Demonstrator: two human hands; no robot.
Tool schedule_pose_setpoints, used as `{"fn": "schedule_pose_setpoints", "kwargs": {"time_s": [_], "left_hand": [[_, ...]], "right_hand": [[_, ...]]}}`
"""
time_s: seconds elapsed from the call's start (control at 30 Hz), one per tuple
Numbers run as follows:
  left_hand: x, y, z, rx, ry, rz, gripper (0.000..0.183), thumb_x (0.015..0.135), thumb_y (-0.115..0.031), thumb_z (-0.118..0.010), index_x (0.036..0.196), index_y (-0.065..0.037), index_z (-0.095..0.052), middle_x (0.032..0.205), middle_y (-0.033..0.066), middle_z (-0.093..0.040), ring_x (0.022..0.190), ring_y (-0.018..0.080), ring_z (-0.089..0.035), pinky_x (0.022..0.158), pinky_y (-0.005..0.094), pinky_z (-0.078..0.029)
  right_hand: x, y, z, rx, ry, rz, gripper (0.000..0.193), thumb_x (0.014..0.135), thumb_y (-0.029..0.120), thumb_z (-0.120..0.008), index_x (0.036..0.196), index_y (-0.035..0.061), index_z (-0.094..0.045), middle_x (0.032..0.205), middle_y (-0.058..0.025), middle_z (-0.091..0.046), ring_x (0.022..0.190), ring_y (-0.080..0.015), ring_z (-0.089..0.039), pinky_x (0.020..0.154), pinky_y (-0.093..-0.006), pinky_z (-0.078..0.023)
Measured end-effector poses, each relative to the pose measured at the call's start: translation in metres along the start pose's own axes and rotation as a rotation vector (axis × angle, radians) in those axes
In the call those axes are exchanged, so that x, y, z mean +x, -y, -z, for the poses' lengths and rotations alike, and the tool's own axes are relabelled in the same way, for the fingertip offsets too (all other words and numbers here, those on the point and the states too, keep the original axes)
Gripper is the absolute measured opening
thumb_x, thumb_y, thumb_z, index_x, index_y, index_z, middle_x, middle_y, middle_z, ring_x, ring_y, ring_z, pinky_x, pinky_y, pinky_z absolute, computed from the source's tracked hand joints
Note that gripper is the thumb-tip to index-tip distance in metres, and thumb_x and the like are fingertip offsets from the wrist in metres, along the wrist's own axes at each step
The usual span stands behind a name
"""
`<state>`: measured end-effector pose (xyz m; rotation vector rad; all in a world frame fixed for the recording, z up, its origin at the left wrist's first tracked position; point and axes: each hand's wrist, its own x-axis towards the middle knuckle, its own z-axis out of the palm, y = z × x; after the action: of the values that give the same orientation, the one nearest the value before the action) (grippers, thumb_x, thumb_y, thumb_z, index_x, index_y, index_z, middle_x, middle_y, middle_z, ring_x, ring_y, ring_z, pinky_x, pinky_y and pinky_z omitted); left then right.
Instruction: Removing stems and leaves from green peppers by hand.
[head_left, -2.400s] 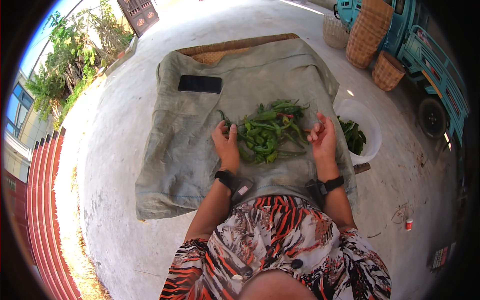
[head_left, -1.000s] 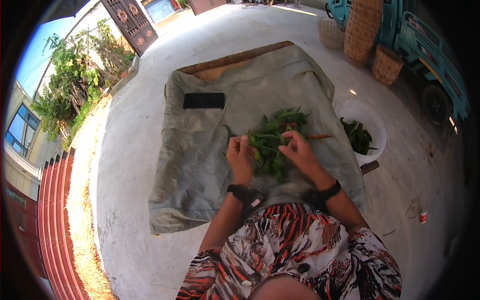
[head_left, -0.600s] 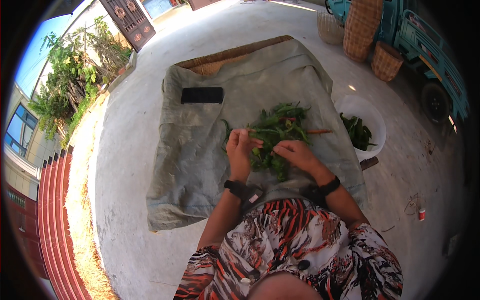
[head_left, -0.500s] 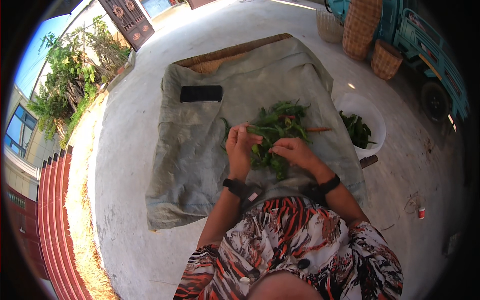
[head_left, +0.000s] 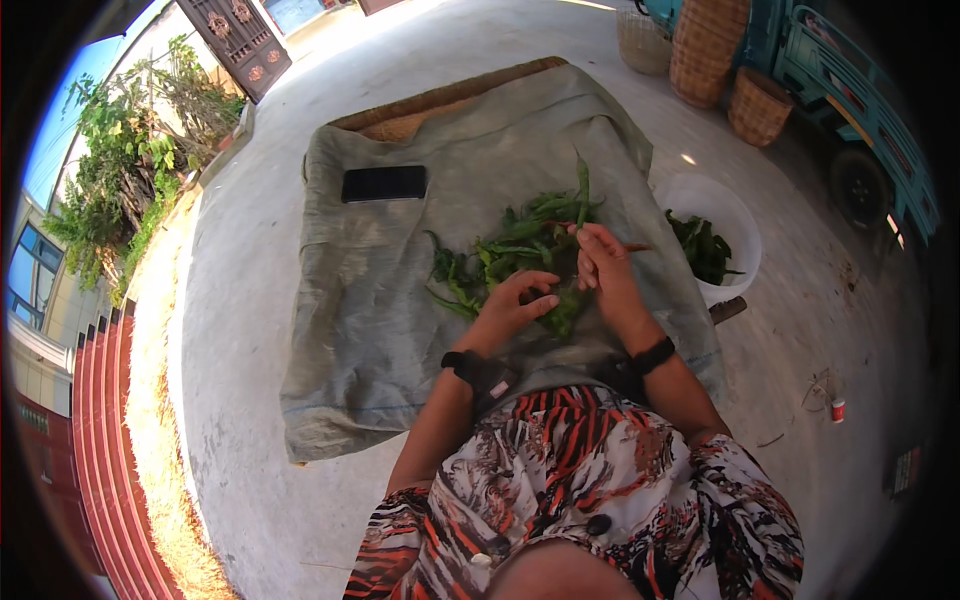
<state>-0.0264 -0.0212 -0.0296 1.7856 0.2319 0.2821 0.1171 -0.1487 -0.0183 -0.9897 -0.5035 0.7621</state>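
A patterned shirt (head_left: 600, 470) filled the nearest part, by the near edge of the worktop (head_left: 365, 310), with a dark band (head_left: 655, 355) on each wrist. Just past that edge, the left hand (head_left: 512, 310) hung over the near side of a pile of green peppers (head_left: 515, 235), its grip loose, thumb and fingers apart; whether it touched any pepper could not be told. Slightly farther in, the right hand (head_left: 610, 275) had its grip clamped on the lower end of one green pepper (head_left: 582, 190), whose tip pointed toward the far edge. The pile lay right of the worktop's middle, a few peppers straying toward the left edge; a reddish pepper (head_left: 636, 247) lay between the right hand and the right edge. Beyond that edge, on the ground, stood a whitish bucket (head_left: 746, 252) with dark green contents. A black phone (head_left: 384, 184) lay near the far left corner. A woven rim (head_left: 450, 98) showed along the far edge, and woven baskets (head_left: 708, 55) stood well beyond.
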Motion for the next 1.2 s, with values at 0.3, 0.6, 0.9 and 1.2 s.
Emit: {"fn": "schedule_pose_setpoints", "kwargs": {"time_s": [0.3,0.6,0.9,1.2], "left_hand": [[-0.002,-0.015,-0.009,0.39,0.046,-0.125,0.039,0.078,-0.026,-0.073,0.114,-0.014,-0.063,0.093,0.004,-0.053,0.068,0.0127,-0.051,0.062,0.0263,-0.044],[0.0,0.0,-0.004,0.226,0.066,-0.031,0.031,0.074,-0.026,-0.075,0.095,-0.01,-0.059,0.086,0.0037,-0.059,0.064,0.014,-0.054,0.058,0.0289,-0.044],[0.003,-0.007,-0.013,0.442,0.111,-0.195,0.034,0.078,-0.029,-0.073,0.106,-0.013,-0.061,0.082,0.0002,-0.056,0.067,0.0149,-0.052,0.062,0.0271,-0.042],[-0.002,0.008,-0.007,-0.056,0.151,0.025,0.021,0.083,-0.018,-0.07,0.095,-0.007,-0.058,0.086,0.0009,-0.059,0.078,0.0091,-0.053,0.067,0.0243,-0.043]], "right_hand": [[0.009,0.025,0.035,0.3,-0.297,0.122,0.032,0.092,0.034,-0.057,0.113,0.0105,-0.055,0.078,-0.0002,-0.058,0.049,-0.0078,-0.045,0.046,-0.0224,-0.04],[-0.004,0.011,0.01,-0.641,0.0,0.003,0.022,0.094,0.029,-0.054,0.095,0.0077,-0.057,0.074,-0.0007,-0.059,0.054,-0.0072,-0.055,0.046,-0.0206,-0.041],[-0.005,0.008,0.008,-0.289,0.138,-0.084,0.024,0.097,0.03,-0.049,0.099,0.0066,-0.056,0.076,-0.0007,-0.06,0.057,-0.0084,-0.058,0.047,-0.02,-0.043],[-0.005,0.006,0.009,-0.318,0.063,-0.041,0.02,0.096,0.026,-0.05,0.097,0.0072,-0.057,0.073,0.001,-0.059,0.053,-0.0056,-0.055,0.045,-0.0193,-0.04]]}}
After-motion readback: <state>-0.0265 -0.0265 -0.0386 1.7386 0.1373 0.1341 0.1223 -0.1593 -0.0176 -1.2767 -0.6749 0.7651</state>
